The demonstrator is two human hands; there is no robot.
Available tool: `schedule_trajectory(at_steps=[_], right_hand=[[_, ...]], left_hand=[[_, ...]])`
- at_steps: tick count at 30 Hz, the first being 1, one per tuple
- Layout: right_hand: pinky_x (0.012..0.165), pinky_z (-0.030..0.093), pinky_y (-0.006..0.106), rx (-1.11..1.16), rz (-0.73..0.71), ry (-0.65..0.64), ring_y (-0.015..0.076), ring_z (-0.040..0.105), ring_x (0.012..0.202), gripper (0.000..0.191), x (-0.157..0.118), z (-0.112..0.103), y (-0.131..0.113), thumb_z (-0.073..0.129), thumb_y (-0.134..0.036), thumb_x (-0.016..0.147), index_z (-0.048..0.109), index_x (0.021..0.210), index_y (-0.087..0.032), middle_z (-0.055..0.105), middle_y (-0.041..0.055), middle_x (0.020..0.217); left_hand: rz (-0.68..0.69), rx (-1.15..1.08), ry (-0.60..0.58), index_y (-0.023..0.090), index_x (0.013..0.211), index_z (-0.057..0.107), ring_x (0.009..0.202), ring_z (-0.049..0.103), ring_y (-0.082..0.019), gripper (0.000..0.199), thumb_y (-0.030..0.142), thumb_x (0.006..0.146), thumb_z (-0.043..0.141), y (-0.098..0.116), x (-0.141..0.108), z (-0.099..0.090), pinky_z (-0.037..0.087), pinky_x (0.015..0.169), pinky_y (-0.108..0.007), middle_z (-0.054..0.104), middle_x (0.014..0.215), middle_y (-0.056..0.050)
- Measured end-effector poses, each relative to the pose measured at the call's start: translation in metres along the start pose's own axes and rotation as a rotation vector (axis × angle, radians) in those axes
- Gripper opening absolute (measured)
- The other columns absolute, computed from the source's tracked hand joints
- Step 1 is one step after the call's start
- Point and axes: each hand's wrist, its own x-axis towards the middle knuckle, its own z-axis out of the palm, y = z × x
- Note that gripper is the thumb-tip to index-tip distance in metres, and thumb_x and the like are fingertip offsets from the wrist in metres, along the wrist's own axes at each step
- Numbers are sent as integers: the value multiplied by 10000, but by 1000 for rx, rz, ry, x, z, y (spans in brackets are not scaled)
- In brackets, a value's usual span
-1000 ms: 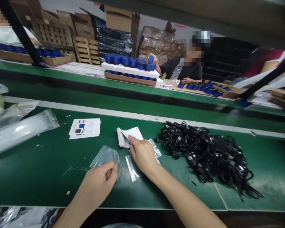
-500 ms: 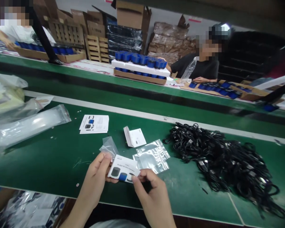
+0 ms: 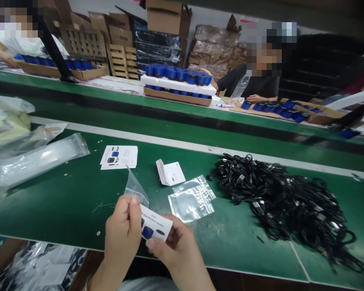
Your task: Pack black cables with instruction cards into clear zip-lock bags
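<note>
**A:** What do we have in our hands?

**B:** Our left hand sits at the lower middle of the frame, its fingers closed, pinching a clear plastic bag that sticks up above them. Our right hand is just to its right, with its fingers closed on a small printed card.

**A:** Where is that card?

**B:** It spans the gap between our hands, just below the bag. We can read "Wireless Speaker" on it. We cannot tell whether it touches the bag.

**A:** What lies nearby?

**B:** On the green tabletop, just above our hands, we see a stack of printed sheets, a small pile of white cards and flat zip bags. A big heap of black cables lies to the right.

**A:** And further off?

**B:** At the upper right, a person in a black shirt sits behind a tray of blue speakers.
</note>
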Motion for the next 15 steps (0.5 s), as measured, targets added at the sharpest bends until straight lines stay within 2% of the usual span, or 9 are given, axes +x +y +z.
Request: schedule_trajectory(at_steps=[2, 5, 8, 10, 12, 15], right_hand=[[545, 466, 209, -15, 81, -21, 100, 559, 538, 302, 1, 2, -3, 814, -281, 575, 646, 771, -127, 626, -7, 634], [460, 430, 203, -144, 121, 26, 94, 521, 439, 242, 2, 2, -4, 758, -312, 627, 643, 714, -118, 567, -31, 511], [455, 413, 219, -382, 15, 84, 126, 551, 445, 181, -2, -5, -3, 668, -298, 726, 620, 654, -139, 572, -14, 481], [471, 393, 225, -586, -229, 164, 133, 559, 472, 219, -6, -12, -5, 605, -263, 793, 594, 602, -157, 584, 3, 506], [479, 366, 226, -748, -575, 244, 121, 530, 481, 234, -11, -17, -8, 563, -198, 830, 579, 599, -166, 558, -1, 527], [459, 322, 226, -828, -1039, 325, 101, 459, 449, 167, -15, -18, -12, 530, -90, 824, 591, 689, -166, 497, -21, 522]], left_hand=[[38, 13, -5, 244, 680, 473, 371, 479, -116, 234, 342, 870, 381, 1, -3, 2, 348, 384, -194, 463, 428, 86], [74, 34, -7, 241, 663, 466, 351, 466, -112, 254, 344, 878, 377, 1, -6, 3, 337, 371, -192, 442, 406, 89], [94, 59, -37, 233, 627, 476, 347, 452, -104, 287, 335, 881, 392, 1, -6, 1, 334, 379, -187, 429, 393, 88], [105, 76, -63, 224, 606, 496, 379, 467, -99, 296, 330, 873, 422, 3, -3, -3, 357, 422, -183, 455, 416, 80], [112, 88, -76, 217, 589, 509, 414, 470, -98, 307, 341, 863, 450, 6, 0, -8, 366, 458, -190, 471, 444, 72], [129, 76, -138, 211, 557, 489, 415, 412, -94, 351, 367, 869, 447, 10, -1, -11, 329, 443, -199, 421, 450, 72]])
